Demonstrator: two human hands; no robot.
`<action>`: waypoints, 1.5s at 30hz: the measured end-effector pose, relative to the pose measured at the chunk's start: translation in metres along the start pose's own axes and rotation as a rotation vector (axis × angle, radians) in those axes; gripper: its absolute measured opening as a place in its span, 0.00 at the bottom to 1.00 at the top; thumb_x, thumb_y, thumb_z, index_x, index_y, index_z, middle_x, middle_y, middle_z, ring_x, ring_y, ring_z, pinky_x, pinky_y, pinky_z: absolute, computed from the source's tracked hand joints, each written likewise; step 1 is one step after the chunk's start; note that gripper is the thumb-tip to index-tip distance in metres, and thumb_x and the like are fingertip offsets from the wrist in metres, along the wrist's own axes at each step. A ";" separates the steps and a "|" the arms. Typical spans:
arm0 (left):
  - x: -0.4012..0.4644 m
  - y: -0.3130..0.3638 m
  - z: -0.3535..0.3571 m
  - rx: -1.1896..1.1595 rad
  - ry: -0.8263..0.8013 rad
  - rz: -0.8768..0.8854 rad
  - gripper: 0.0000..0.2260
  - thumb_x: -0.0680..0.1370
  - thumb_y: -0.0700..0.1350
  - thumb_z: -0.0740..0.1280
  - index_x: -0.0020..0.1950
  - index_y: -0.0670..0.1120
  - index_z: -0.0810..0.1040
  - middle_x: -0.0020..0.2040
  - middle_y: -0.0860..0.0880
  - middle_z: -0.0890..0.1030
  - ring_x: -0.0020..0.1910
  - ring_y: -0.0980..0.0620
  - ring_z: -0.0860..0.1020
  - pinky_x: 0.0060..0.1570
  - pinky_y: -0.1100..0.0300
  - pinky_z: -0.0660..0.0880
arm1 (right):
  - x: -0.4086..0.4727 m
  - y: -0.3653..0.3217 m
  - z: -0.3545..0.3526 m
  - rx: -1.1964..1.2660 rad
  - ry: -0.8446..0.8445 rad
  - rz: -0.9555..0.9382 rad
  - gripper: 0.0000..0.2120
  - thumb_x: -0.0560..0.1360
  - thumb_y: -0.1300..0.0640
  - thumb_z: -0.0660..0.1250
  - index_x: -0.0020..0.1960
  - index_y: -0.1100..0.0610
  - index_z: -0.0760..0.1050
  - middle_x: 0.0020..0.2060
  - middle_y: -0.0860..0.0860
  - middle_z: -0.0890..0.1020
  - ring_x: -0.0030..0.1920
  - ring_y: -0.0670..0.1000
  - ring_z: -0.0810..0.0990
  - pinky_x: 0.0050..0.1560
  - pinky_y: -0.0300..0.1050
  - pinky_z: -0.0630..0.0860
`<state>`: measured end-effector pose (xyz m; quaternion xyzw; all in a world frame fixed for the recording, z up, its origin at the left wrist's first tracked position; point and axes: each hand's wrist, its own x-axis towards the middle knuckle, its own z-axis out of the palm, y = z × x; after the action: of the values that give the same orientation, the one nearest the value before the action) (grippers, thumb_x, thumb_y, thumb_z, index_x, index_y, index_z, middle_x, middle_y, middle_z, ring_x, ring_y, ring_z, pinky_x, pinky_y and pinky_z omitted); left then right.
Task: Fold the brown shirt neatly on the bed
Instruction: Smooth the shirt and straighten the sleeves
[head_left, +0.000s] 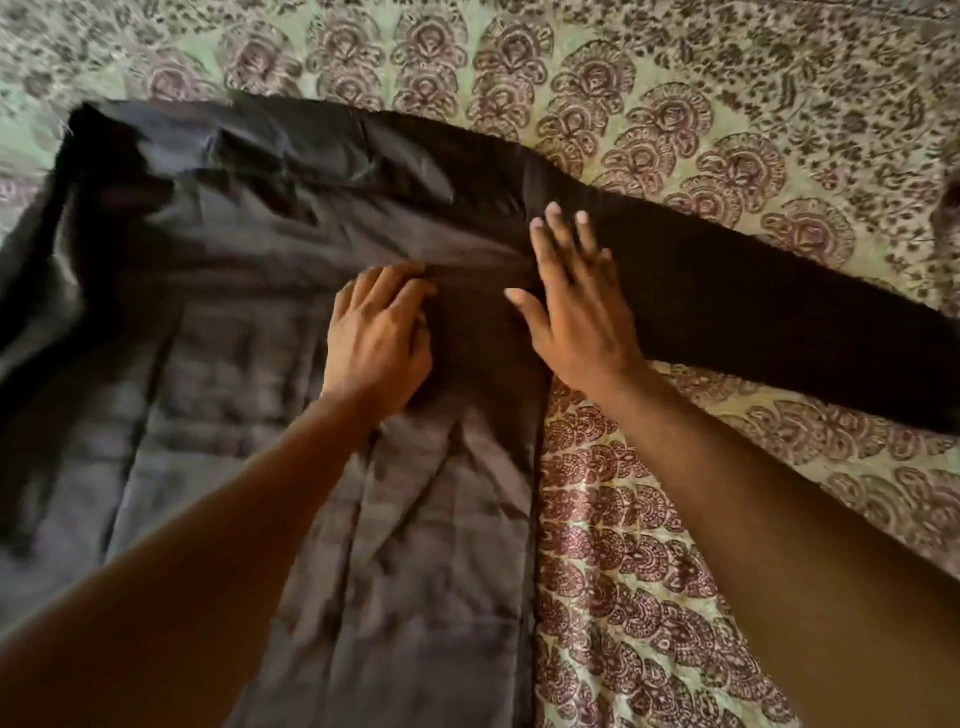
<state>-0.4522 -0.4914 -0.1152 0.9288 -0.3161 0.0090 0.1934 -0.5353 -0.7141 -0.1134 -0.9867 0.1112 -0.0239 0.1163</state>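
Note:
The dark brown shirt (249, 395) lies spread flat on the bed, its body filling the left and middle of the view. One long sleeve (753, 291) stretches out to the right across the bedspread. My left hand (379, 338) rests on the shirt near the armpit, its fingertips bent and pressing into a small bunch of cloth. My right hand (576, 296) lies flat with straight, spread fingers on the base of the sleeve, right beside the left hand. The shirt's far left part is blurred and creased.
A green bedspread (649, 545) with a maroon floral print covers the bed all around the shirt. It shows at the right of the shirt's side seam and beyond the sleeve at the top.

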 end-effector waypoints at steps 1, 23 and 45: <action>-0.003 -0.011 0.000 0.016 -0.032 0.037 0.19 0.78 0.48 0.61 0.67 0.47 0.77 0.73 0.47 0.74 0.72 0.42 0.71 0.70 0.46 0.68 | 0.005 -0.009 0.007 0.012 -0.053 -0.041 0.36 0.83 0.35 0.51 0.84 0.53 0.50 0.84 0.53 0.51 0.84 0.59 0.49 0.79 0.66 0.57; -0.015 -0.026 -0.007 0.091 -0.238 0.170 0.28 0.82 0.55 0.53 0.83 0.51 0.60 0.84 0.48 0.55 0.84 0.46 0.53 0.81 0.44 0.51 | -0.167 -0.075 0.015 -0.112 -0.080 0.486 0.34 0.83 0.32 0.44 0.84 0.46 0.50 0.84 0.52 0.50 0.84 0.61 0.46 0.79 0.70 0.53; -0.232 -0.004 -0.047 0.062 -0.328 0.112 0.34 0.82 0.61 0.57 0.83 0.43 0.57 0.85 0.45 0.53 0.84 0.44 0.51 0.79 0.40 0.56 | -0.320 -0.135 0.010 -0.189 -0.343 0.081 0.35 0.84 0.33 0.47 0.85 0.49 0.46 0.84 0.54 0.43 0.84 0.61 0.43 0.78 0.71 0.55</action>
<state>-0.6302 -0.3356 -0.1052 0.9042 -0.3943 -0.1222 0.1098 -0.8177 -0.5121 -0.0987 -0.9775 0.1311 0.1597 0.0413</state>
